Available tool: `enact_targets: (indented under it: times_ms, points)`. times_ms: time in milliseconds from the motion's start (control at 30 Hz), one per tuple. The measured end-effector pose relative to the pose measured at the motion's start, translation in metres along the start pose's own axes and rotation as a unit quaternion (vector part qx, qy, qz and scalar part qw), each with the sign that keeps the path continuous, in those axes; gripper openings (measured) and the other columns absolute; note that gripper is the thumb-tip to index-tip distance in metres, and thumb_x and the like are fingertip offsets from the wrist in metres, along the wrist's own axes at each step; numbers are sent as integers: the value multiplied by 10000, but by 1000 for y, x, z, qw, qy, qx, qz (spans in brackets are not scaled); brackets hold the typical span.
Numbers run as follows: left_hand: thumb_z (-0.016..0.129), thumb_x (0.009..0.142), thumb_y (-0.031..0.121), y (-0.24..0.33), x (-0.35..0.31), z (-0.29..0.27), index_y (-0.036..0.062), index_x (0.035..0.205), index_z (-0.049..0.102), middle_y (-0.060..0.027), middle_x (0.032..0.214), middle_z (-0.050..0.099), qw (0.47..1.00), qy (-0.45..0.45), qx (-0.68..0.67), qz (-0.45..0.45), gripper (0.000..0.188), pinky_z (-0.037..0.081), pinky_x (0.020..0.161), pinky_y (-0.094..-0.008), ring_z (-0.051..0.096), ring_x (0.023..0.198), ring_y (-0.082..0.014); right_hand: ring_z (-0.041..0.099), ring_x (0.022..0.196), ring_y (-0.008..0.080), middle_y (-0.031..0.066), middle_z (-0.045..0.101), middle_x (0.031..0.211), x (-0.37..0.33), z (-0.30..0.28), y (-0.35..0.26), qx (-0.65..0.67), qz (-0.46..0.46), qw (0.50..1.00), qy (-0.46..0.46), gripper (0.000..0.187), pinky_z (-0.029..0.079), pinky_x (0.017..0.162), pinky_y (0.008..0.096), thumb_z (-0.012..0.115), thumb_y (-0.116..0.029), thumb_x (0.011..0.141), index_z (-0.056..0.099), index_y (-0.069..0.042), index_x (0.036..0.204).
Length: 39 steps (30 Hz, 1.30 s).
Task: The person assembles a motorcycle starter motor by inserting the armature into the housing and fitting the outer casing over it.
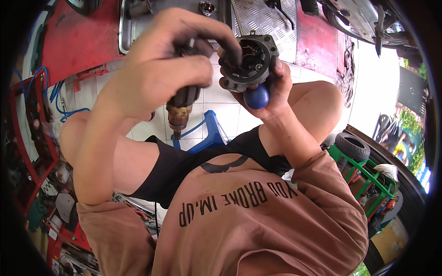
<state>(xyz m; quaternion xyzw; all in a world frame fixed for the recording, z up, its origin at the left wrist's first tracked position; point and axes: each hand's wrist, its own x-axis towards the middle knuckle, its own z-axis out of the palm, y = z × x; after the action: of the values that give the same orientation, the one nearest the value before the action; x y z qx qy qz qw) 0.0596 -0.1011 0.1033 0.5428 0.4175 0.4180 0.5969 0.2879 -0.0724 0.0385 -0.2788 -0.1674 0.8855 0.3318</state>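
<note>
My left hand (161, 69) is closed around a dark power driver (186, 96) with a worn gold nose. Its bit (177, 134) points down toward my lap. A finger of that hand stretches over to the open mouth of a round, grey metal motor housing (251, 62), touching or nearly touching inside. My right hand (276, 89) grips this housing from below and the side, its open end facing up; wires and dark parts show within. A rounded blue handle (256, 96) sticks out under the housing, against my right palm; the rest of it is hidden.
Beyond my hands lies a metal tray (123, 32) with a cylindrical part (140, 8) and a small round part (207, 8). A treadplate sheet (258, 18) adjoins it. Between my knees stands a blue plastic stool (209, 133). A tyre (352, 146) rests on a green frame (363, 177) at right.
</note>
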Motion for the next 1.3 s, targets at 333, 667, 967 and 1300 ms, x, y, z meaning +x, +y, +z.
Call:
enact_targets:
  times_ms: [333,667,967,1300]
  points:
    - [514,959,131,3,9,-36,-76,1094,634,-102,1034,675,989,134,26,62,275,471,907,-266,632,951,-129,569,691,108,67,684,992,-2,1,-6,28,-18,999,34,490,529,687,307,691,-394,852,610,-49,1191]
    - [638,932,93,8,14,10,-31,1048,614,-43,923,612,972,221,-6,79,171,472,750,-234,582,839,-84,561,705,109,60,681,983,1,-1,-4,5,-12,1000,23,481,525,702,305,690,-405,856,617,-54,1177]
    - [655,903,107,11,14,6,-34,978,620,-46,827,631,973,158,126,113,164,474,697,-234,596,753,-87,631,778,155,106,693,992,0,3,-1,-22,-7,1000,-2,529,551,734,315,678,-419,869,607,-9,1195]
    - [707,837,86,14,17,-6,-55,956,653,-92,808,669,971,107,165,137,192,474,669,-241,632,740,-117,630,822,152,109,682,1043,0,7,-2,-27,-22,999,15,548,555,733,308,680,-432,871,598,-4,1203]
